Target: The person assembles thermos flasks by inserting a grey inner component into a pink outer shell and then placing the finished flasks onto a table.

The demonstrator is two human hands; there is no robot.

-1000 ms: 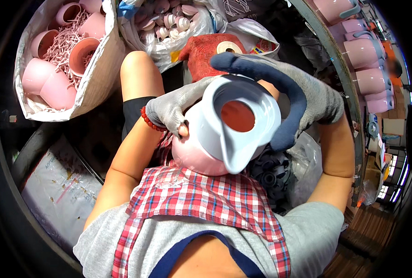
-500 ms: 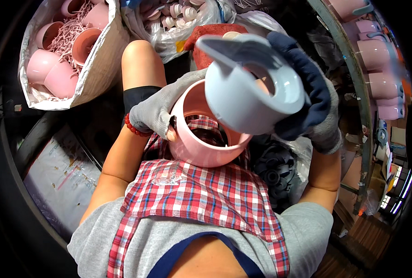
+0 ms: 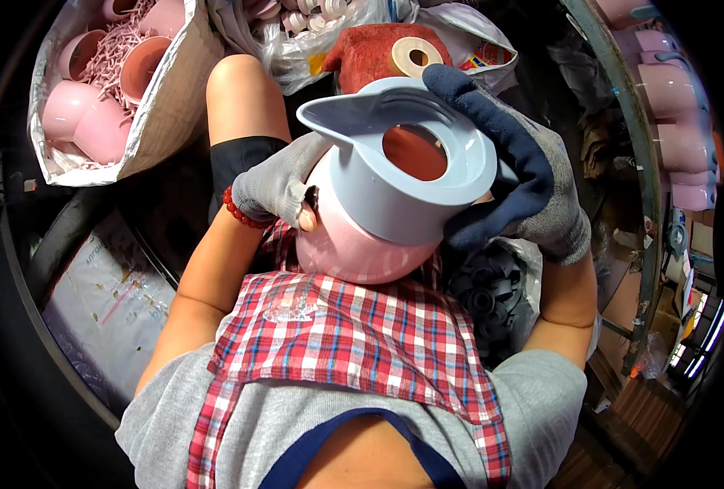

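A glossy pink jug body (image 3: 358, 248) rests on my lap against the checked apron. My left hand (image 3: 276, 183), in a grey glove with a fingertip poking out of a hole, grips the body's left side. On top of the body sits a light blue spouted collar (image 3: 394, 204), its spout toward the far left and a round opening in its middle. My right hand (image 3: 533, 167), in a grey glove with dark blue padding, wraps the collar's right side. Whether the collar is seated fully on the rim cannot be seen.
A white woven sack (image 3: 162, 122) at the far left holds pink jug bodies (image 3: 105, 134) and pink shreds. Bags of small parts lie ahead, beside a red cloth (image 3: 362, 53) with a cream ring (image 3: 419, 56). Dark parts (image 3: 488, 293) lie right; a rack (image 3: 647, 204) holds pink jugs.
The light blue collar has come down onto the pink body, covering its open top, and has levelled out. My right hand moved down and left with it; the left hand kept its hold.
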